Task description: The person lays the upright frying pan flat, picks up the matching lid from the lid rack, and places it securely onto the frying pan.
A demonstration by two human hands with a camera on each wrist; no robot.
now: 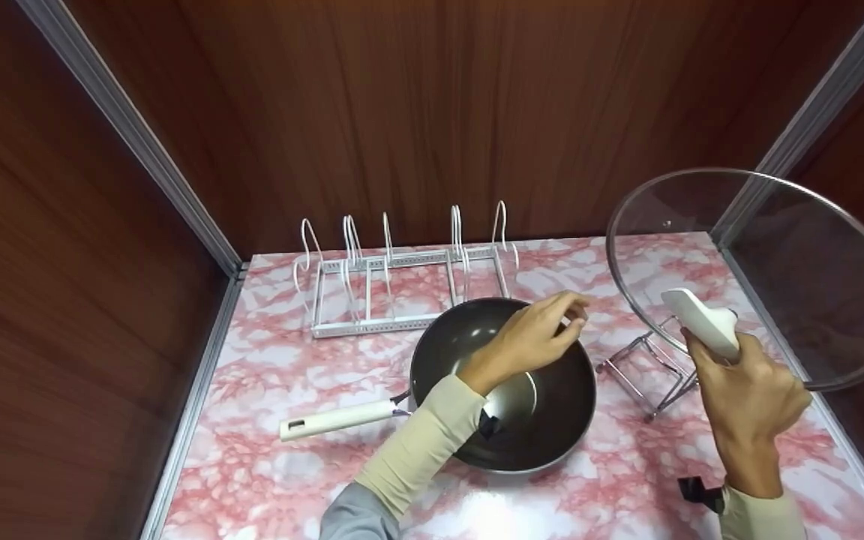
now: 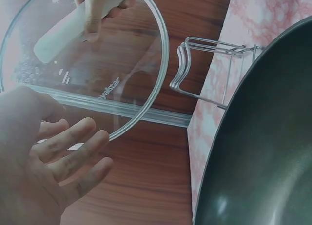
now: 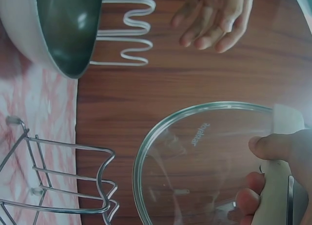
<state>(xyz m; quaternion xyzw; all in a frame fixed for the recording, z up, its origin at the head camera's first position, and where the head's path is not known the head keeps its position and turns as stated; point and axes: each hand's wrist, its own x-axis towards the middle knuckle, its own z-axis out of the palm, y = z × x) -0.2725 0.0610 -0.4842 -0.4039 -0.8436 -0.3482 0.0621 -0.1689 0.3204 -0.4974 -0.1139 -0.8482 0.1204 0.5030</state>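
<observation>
A round glass lid [image 1: 769, 262] with a clear rim is held up at the right by its white handle [image 1: 706, 322], which my right hand [image 1: 754, 390] grips. Above the dark wok [image 1: 432, 367] hovers my left hand [image 1: 533, 334], its fingers loosely bent and holding nothing. In the left wrist view that hand's fingers [image 2: 78, 147] are spread in front of the lid [image 2: 141, 93], with a gap I cannot judge. The wok's white handle [image 1: 338, 421] points left. Under the lid's near-left edge stands a small chrome wire rack [image 1: 627, 379].
Behind the wok is a long white wire rack [image 1: 376, 326] with upright loops. Everything stands on a red-and-white marbled tabletop [image 1: 252, 480]. Brown wood panels [image 1: 417, 112] with metal corner strips [image 1: 139, 142] enclose it at the back and both sides.
</observation>
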